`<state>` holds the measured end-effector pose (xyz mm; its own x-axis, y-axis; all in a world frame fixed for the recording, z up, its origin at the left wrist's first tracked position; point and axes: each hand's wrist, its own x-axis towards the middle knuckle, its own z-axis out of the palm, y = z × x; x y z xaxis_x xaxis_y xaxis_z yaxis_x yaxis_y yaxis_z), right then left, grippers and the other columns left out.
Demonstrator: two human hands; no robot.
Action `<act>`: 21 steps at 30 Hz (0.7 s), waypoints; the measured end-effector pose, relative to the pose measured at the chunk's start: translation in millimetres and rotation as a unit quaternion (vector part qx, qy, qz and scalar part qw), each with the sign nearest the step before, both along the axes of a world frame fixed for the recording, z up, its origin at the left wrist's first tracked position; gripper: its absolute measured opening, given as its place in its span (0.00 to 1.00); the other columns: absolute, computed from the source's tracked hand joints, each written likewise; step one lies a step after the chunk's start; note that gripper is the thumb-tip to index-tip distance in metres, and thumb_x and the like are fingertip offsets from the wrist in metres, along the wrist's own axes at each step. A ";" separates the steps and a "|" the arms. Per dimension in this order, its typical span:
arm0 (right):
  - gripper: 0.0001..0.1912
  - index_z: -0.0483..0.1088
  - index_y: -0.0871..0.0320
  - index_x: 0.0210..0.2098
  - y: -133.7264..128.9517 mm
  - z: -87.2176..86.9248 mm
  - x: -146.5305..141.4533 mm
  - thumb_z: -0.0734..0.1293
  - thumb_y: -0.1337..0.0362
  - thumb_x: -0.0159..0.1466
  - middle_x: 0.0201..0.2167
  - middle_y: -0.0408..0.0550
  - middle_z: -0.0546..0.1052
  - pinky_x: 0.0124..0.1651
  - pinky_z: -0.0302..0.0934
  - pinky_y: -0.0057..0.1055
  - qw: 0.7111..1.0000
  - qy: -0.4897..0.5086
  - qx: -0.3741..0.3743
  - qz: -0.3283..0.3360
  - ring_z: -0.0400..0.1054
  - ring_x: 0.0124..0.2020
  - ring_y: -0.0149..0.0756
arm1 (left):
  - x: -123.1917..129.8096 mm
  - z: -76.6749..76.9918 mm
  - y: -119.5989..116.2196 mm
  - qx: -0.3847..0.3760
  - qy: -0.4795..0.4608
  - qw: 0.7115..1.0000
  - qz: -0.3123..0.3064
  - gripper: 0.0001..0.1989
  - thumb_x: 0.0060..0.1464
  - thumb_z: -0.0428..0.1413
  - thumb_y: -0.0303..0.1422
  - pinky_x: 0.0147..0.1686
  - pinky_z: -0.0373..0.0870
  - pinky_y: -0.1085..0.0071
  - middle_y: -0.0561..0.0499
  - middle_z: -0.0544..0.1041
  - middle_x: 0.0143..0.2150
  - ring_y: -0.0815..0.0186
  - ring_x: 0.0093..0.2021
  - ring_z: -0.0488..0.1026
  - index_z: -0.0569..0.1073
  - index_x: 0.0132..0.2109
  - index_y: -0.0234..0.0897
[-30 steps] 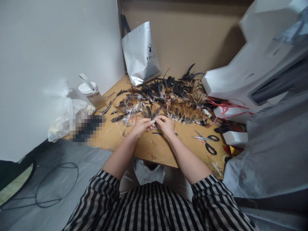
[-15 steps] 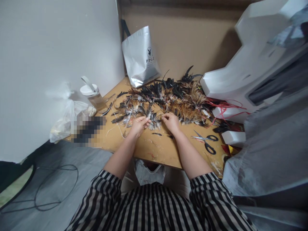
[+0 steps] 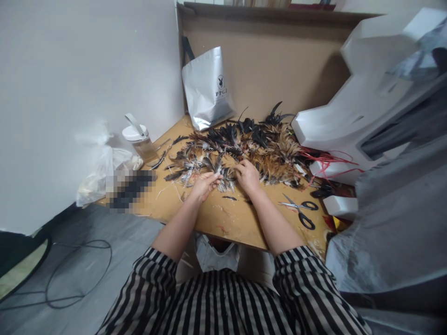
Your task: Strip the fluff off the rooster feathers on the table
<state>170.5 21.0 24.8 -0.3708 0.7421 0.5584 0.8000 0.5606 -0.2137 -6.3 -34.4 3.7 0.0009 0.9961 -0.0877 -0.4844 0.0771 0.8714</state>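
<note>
A spread of brown, black and whitish feathers (image 3: 233, 135) covers the middle and back of the wooden table. My left hand (image 3: 206, 186) is closed in a pinch at the near edge of this pile, with a few dark feathers (image 3: 213, 164) standing up from its fingertips. Just to the right, my right hand (image 3: 248, 177) is also pinched, its fingertips down among the feathers. What lies between those fingertips is too small to make out. Black-handled scissors (image 3: 299, 209) lie partly open on the table, right of my right forearm.
A silver bag (image 3: 206, 93) stands at the back against the cardboard (image 3: 275, 60). At left are a lidded cup (image 3: 141, 139) and a plastic bag (image 3: 94, 179). Red strings (image 3: 326, 162) hang by the white machine (image 3: 335, 111) at right. A cable (image 3: 80, 274) loops on the floor.
The camera view has tilted up slightly, showing more of the cardboard's top edge. My right hand has shifted slightly toward my left hand, which keeps its pinch.
</note>
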 end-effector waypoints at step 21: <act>0.13 0.73 0.53 0.38 -32.7 2.6 -12.2 0.57 0.63 0.62 0.35 0.50 0.69 0.42 0.53 0.30 0.996 0.031 0.036 0.080 0.60 0.38 0.35 | -1.1 1.2 -3.4 -0.021 -0.046 0.992 -0.112 0.07 0.43 0.60 0.26 0.21 0.63 0.85 0.45 0.76 0.34 0.78 0.24 0.68 0.74 0.34 0.28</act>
<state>158.3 -11.7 27.3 -0.4436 0.6342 0.6333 0.6861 0.6949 -0.2153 -7.4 -37.9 4.8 0.2319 0.9656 -0.1180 -0.5292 0.2270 0.8176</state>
